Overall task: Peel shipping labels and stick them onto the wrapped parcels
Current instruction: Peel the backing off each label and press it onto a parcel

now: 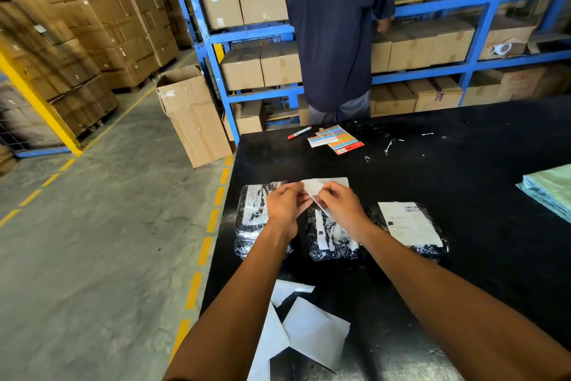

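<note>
Parcels first, going left to right: I'm looking at three wrapped ones lined up on the black table [463, 195]. Leftmost parcel [251, 220] is sitting nearest the table edge and I'm seeing white patches on it, but I can't tell if that's a label or just print showing through the wrap. Middle parcel [332, 240] is looking the same way to me, half hidden under the hands. Right parcel [411, 227] is clearly wearing a shipping label already, barcode and all, so I'm counting that one as done.

Above the gap between the first two, I'm watching the left hand [285, 206] pinching one corner of the label sheet [321, 187] while the right hand [341, 206] is pinching the other layer, both closed on it, pulling the sticker away from its backing. So I'm guessing we're mid-peel, nothing stuck down from this sheet yet.

Nearer the camera, loose white backing sheets [315, 334] are piling up on the table, which I'm reading as several peels finished. Further back, a red marker [299, 133] and some colourful sticker cards [338, 141] are lying untouched, and someone in a dark shirt [336, 25] is working at the blue shelves behind

So at least one parcel is probably waiting on a label
</note>
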### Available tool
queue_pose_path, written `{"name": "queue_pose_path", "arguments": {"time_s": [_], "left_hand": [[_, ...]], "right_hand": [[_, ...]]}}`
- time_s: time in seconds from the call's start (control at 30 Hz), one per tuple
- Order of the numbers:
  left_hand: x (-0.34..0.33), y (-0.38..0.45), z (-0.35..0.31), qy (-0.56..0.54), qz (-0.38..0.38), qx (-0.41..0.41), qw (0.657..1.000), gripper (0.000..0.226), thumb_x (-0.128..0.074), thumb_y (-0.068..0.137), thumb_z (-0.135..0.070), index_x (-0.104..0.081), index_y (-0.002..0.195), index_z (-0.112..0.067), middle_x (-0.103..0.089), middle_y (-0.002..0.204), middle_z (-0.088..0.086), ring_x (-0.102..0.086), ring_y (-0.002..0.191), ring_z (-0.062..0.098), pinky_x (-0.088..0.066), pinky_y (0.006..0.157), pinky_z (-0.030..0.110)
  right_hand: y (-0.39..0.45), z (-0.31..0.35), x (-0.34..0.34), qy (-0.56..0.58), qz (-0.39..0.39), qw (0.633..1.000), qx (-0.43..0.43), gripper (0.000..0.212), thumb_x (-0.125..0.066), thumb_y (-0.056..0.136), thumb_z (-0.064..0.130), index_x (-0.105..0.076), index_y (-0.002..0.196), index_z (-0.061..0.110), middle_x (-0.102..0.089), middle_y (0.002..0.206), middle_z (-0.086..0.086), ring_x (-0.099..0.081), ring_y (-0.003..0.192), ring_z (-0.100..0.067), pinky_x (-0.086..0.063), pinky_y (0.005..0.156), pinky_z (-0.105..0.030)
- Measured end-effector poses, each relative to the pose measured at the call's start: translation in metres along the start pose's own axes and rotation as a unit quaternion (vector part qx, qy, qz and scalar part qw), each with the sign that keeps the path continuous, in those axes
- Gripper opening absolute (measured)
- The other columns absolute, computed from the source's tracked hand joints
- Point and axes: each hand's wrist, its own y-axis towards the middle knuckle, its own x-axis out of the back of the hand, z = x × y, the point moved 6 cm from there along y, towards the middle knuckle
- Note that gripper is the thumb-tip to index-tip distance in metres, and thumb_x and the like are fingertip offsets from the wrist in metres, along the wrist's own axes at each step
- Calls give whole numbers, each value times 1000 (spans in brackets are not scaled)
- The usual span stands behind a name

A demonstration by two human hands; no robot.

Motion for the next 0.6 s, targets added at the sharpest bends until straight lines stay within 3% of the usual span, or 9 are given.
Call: {"name": "queue_pose_path", "arguments": {"time_s": [0.1,0.23,0.3,0.4,0.53,0.6], "left_hand": [[1,1,6,-18,-6,2,1000,14,-62,92,-2,-67,81,-8,-66,75,8,-62,65,16,-58,65,26],[1,-1,7,-7,7,-23,1000,10,-62,91,2,-71,88,-3,-70,75,6,-67,58,7,-55,60,17],[-1,-4,7,-9,23,-25,999,11,-62,90,3,-71,89,-2,-72,78,6,-68,64,8,-57,65,18],[-2,-5,8,-37,33,-5,999,12,-60,91,1,-71,87,-4,-70,83,11,-66,75,17,-57,77,26],[-1,-3,14,-116,17,62,991,6,-58,91,-5,-64,90,-6,-67,86,12,-65,78,22,-57,75,33],[1,-3,16,-151,8,86,985,5,-56,92,-5,-61,90,-4,-66,86,13,-65,82,25,-55,85,39]], "right_hand": [[2,-4,-3,6,16,1000,-13,15,-57,93,28,-69,92,19,-73,85,7,-66,79,-12,-46,70,-21],[0,5,-1,13,-18,1000,10,30,-61,91,46,-69,102,19,-72,96,6,-70,83,-9,-44,63,-9],[2,5,1,-1,-38,999,17,25,-65,90,42,-69,96,18,-70,97,4,-72,80,-8,-47,64,-12],[8,-5,3,17,-44,999,-1,14,-68,89,34,-69,85,20,-72,95,-1,-72,85,-14,-54,78,-31],[9,-16,2,39,-33,998,-37,10,-69,88,28,-70,84,18,-73,94,-3,-71,89,-16,-52,82,-34],[7,-22,2,48,-29,997,-56,10,-69,88,25,-70,85,15,-73,90,-3,-70,87,-16,-51,84,-34]]}}
